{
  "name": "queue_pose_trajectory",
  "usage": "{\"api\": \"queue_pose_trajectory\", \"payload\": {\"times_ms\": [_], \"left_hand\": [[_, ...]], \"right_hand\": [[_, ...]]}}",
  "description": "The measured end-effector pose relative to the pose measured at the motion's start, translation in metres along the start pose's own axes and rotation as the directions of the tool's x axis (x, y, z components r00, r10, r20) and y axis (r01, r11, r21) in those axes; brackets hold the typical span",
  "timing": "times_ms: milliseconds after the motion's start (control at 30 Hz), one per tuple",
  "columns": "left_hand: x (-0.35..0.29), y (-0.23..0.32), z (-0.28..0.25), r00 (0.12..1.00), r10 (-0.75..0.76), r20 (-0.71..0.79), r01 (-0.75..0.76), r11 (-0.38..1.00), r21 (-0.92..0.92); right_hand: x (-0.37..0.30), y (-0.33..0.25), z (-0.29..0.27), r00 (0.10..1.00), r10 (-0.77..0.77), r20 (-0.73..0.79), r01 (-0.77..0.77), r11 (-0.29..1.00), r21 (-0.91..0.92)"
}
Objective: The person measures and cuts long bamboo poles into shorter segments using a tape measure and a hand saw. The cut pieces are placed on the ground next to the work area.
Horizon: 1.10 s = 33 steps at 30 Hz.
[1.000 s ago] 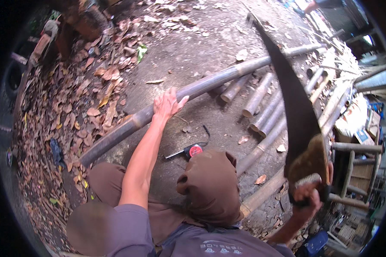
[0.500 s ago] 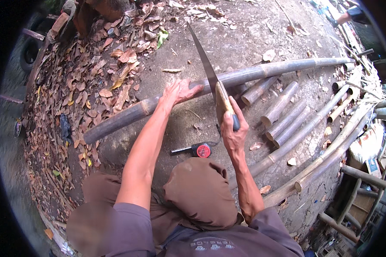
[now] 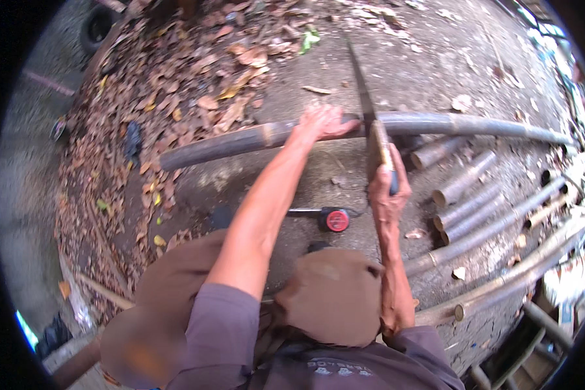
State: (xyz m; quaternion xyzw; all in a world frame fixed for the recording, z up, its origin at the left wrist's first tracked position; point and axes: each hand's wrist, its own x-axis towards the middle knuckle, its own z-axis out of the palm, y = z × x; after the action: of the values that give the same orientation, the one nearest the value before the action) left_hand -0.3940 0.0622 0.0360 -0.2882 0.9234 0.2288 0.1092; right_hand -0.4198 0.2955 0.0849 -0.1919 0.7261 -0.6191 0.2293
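A long dark bamboo pole (image 3: 465, 123) runs across in front of me. My left hand (image 3: 326, 122) grips its top, fingers over the far side and thumb stretched along the pole toward the blade. In my right hand (image 3: 389, 185) is the handle of a handsaw (image 3: 365, 97), with my fist closed around it. The blade crosses the pole just right of my left hand, its tip pointing away from me. Whether the teeth have cut in cannot be seen. A black and red tape measure (image 3: 336, 220) lies on the ground between the pole and my knee.
Short cut bamboo pieces (image 3: 463, 179) lie to the right. Longer bamboo poles (image 3: 500, 284) stretch beyond them, near a wooden frame (image 3: 533, 344) at the lower right. Dry leaves (image 3: 175, 84) cover the ground at left, beside a grey wall (image 3: 32, 195).
My view has shifted, so the scene sits farther right and the pole looks more level. Both hands keep their holds, and the saw still crosses the pole beside my left hand.
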Motion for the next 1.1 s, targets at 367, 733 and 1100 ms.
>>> {"api": "queue_pose_trajectory", "payload": {"times_ms": [367,733,1100], "left_hand": [[-0.004,-0.025,0.022,0.995,0.008,-0.096,-0.008,1.000,-0.006],[0.000,-0.003,0.017,0.996,0.053,-0.070,-0.054,0.998,-0.020],[-0.010,-0.001,0.015,0.994,0.061,-0.090,-0.064,0.997,-0.033]], "right_hand": [[-0.111,-0.008,-0.056,0.997,-0.076,0.018,0.078,0.978,-0.196],[0.022,-0.018,0.022,0.991,-0.107,-0.074,0.096,0.986,-0.134],[-0.067,0.005,-0.027,0.975,-0.221,-0.031,0.205,0.943,-0.261]]}}
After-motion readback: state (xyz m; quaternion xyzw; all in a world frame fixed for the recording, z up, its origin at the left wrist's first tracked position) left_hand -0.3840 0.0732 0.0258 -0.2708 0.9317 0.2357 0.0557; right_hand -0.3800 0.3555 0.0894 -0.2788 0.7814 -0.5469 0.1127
